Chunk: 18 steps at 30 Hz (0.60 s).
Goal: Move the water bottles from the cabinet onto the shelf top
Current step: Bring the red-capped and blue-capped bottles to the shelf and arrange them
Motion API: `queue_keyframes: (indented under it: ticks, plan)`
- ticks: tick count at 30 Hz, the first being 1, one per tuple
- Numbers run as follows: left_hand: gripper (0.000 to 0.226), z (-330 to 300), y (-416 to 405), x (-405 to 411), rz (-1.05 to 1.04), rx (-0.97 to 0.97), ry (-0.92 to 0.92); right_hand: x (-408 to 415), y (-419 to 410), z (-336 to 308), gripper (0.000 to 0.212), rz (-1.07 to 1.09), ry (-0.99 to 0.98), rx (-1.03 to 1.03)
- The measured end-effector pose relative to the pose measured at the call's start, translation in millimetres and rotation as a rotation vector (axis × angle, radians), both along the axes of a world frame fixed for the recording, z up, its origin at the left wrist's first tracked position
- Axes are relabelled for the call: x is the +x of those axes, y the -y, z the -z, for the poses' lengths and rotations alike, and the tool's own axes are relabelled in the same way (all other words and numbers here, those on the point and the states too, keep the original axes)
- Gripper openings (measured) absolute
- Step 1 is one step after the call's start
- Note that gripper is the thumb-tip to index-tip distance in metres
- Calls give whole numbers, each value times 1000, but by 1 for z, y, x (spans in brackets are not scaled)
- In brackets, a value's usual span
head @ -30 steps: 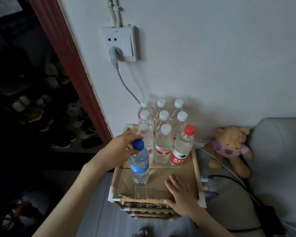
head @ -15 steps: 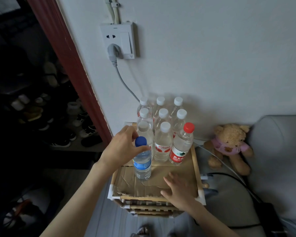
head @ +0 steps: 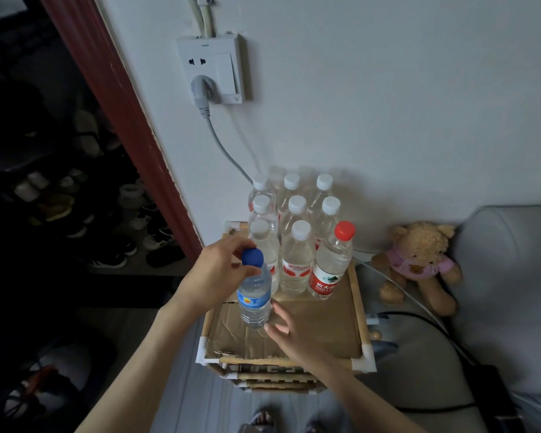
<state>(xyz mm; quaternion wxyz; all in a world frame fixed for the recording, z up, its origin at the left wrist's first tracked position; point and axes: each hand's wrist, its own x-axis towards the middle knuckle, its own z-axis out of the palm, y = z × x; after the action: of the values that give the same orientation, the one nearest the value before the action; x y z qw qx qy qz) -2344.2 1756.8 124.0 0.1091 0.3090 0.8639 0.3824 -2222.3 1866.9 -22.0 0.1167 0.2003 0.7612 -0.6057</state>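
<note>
The left hand (head: pixel 222 270) pinches the blue cap of a clear blue-labelled bottle (head: pixel 254 300), upright on the cardboard-covered shelf top (head: pixel 325 323). The right hand (head: pixel 289 331), fingers spread loosely, touches its lower side. Just beyond both hands stand white-capped bottles (head: pixel 297 257) and a red-capped bottle (head: pixel 330 264).

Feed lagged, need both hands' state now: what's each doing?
Left hand: pinching the blue screw cap of the clear plastic water bottle.
Right hand: open, fingertips at that bottle's base.
</note>
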Motion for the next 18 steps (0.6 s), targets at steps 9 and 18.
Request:
queue_keyframes:
  ticks: [9, 18]
  plan:
    - [26, 5, -4, 13, -65, 85, -146, -6, 10, 14, 66, 119, -56, -92]
    - [29, 10, -4, 17, -104, 122, -140, -17, 13, 7, 62, 219, -167, -76]
